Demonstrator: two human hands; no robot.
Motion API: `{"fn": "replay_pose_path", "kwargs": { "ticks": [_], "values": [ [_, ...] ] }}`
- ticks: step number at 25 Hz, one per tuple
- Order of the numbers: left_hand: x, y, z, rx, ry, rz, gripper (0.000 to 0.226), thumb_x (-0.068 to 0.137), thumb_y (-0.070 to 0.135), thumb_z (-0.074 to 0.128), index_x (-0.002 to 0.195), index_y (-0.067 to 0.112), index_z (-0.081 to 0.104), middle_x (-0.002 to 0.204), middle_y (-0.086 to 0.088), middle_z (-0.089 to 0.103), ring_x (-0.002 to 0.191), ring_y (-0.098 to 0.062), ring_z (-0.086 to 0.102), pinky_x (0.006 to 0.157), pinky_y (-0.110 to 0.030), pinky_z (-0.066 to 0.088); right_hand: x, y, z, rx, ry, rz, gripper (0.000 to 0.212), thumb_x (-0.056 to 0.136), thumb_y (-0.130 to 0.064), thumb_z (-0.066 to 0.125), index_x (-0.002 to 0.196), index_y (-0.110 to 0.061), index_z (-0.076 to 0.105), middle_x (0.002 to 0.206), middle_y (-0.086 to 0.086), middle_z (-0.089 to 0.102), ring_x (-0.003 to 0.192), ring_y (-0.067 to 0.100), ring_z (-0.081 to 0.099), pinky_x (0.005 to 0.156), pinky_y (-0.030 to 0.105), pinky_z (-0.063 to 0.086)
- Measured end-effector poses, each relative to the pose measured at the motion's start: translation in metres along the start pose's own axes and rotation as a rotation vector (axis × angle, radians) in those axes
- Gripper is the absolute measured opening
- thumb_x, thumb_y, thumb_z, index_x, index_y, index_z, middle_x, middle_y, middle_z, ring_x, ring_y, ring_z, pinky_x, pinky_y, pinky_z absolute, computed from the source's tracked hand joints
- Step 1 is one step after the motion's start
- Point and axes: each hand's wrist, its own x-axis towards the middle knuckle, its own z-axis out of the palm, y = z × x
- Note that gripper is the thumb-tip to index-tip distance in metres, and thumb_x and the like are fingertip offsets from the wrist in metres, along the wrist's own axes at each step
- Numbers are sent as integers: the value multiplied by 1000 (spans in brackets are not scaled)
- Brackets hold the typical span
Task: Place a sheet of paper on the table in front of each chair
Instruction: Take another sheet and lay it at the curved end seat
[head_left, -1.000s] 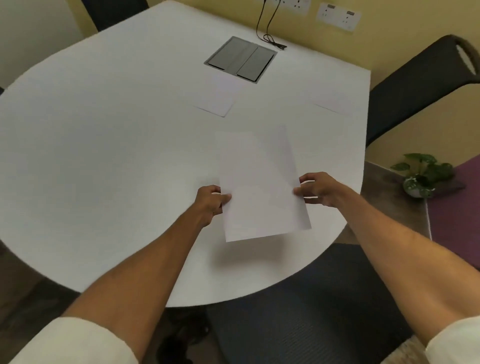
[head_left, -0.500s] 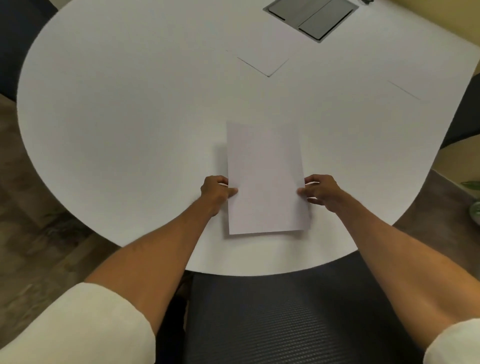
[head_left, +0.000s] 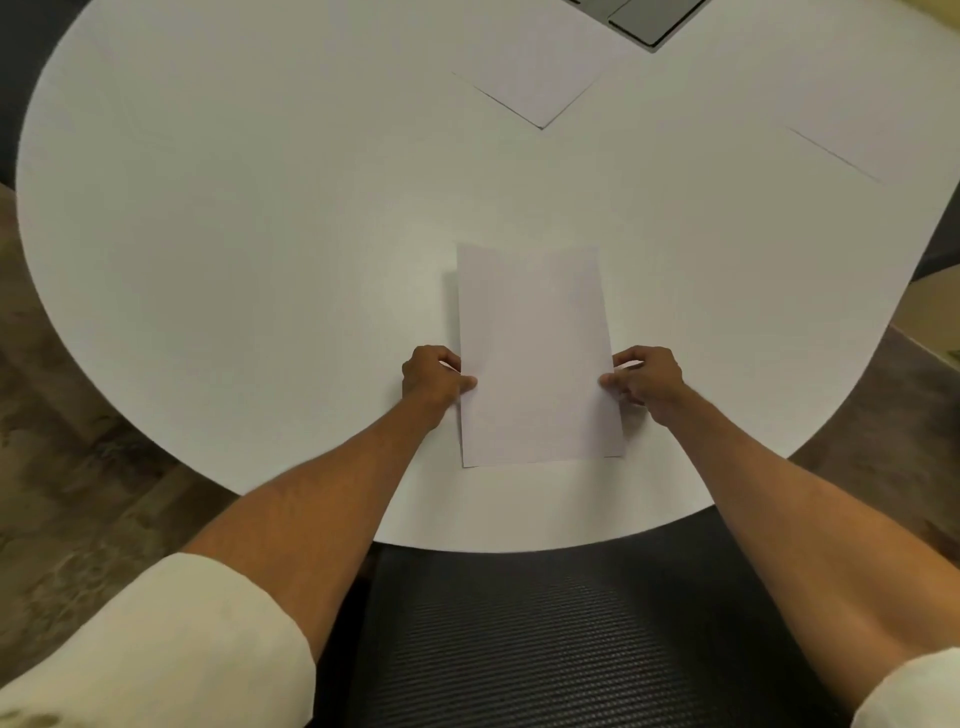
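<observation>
In the head view, a sheet of paper (head_left: 537, 358) is seen lying lengthwise on the white table (head_left: 260, 234), close to the table's near rim and directly beyond the dark mesh chair (head_left: 545, 639) at the bottom of the picture. Its near edge is laid flat on the tabletop; a narrow shadow is cast along its far left side, so it cannot be told whether that end is fully down.

The sheet is gripped at both long edges. The left hand (head_left: 428, 376) is held at the left edge with its fingers curled under, and the thumb is laid on top of the paper, so that the edge is pinched. The right hand (head_left: 647, 379) is set at the right edge at about the same height; its fingers are curled as well, and the paper's margin is pinched between the thumb and a fingertip. Both forearms are bare, with pale sleeves (head_left: 156, 649) rolled up near the elbows.

Farther across the table, a second sheet (head_left: 535, 78) is seen lying at an angle, and a third sheet (head_left: 883, 130) is partly shown near the right edge. A grey panel (head_left: 649, 15) is set into the tabletop at the top.
</observation>
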Motion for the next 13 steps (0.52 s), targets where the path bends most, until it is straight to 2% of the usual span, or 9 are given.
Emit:
{"fn": "replay_pose_path", "kwargs": {
  "ticks": [3, 5, 8, 10, 13],
  "values": [
    [0, -1, -1, 34, 26, -10, 24, 66, 3, 83, 83, 8, 66, 98, -18, 71, 86, -35, 69, 84, -39, 57, 1, -1, 5, 12, 22, 8, 24, 67, 5, 79, 77, -10, 64, 61, 7, 61, 48, 20, 51, 39, 18, 45],
    [-1, -3, -2, 53, 33, -18, 23, 66, 3, 83, 80, 9, 66, 98, -18, 71, 84, -34, 69, 84, -39, 58, 2, 1, 8, 1, 23, 13, 25, 66, 6, 79, 81, -8, 64, 61, 7, 60, 47, 20, 51, 35, 16, 42],
    [-1, -4, -3, 60, 57, -26, 25, 64, 2, 83, 71, 11, 60, 96, -18, 71, 77, -30, 66, 80, -37, 58, 3, 3, 10, -13, 24, 17, 26, 66, 5, 79, 83, -6, 65, 65, 8, 61, 52, 22, 53, 44, 22, 44],
    [-1, -2, -2, 68, 71, -28, 28, 64, 3, 84, 67, 13, 58, 96, -18, 71, 82, -32, 69, 80, -38, 59, 5, 4, 10, -17, 32, 24, 26, 65, 5, 80, 85, -6, 65, 66, 7, 61, 56, 23, 54, 50, 25, 46],
    [-2, -2, -1, 71, 83, -37, 29, 64, 5, 84, 67, 13, 56, 97, -17, 71, 87, -34, 70, 80, -38, 59, 5, 5, 10, -31, 36, 18, 28, 65, 4, 81, 86, -6, 65, 67, 7, 61, 56, 22, 54, 50, 25, 47]
  ]
}}
